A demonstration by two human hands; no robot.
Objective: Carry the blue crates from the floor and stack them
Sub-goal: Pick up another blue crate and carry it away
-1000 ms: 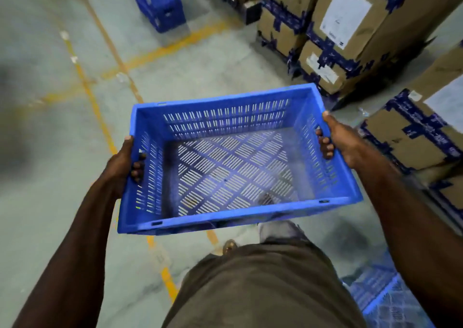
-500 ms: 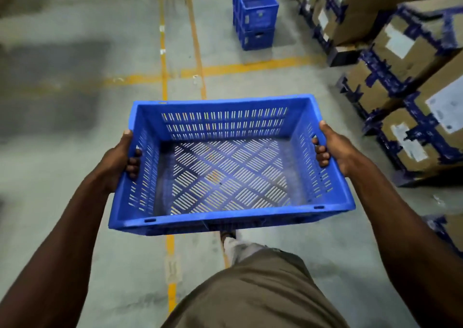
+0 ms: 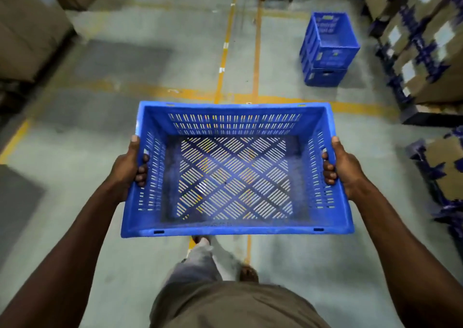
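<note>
I hold an empty blue slotted crate (image 3: pixel 235 228) level in front of me, above the floor. My left hand (image 3: pixel 127 165) grips its left wall, fingers through the handle slot. On the right wall my right hand (image 3: pixel 343 165) grips the same way. Ahead and to the right, a stack of two blue crates (image 3: pixel 328 52) stands on the floor, the top one open and empty.
Taped cardboard boxes (image 3: pixel 423 44) on pallets line the right side. More brown boxes (image 3: pixel 27 27) stand at the far left. Yellow lines (image 3: pixel 255 52) cross the grey concrete floor. My legs and feet show below the crate.
The view has swung left: the crate stack has moved from the top centre to the upper right and looks nearer. Both hands keep the same grip on the carried crate.
</note>
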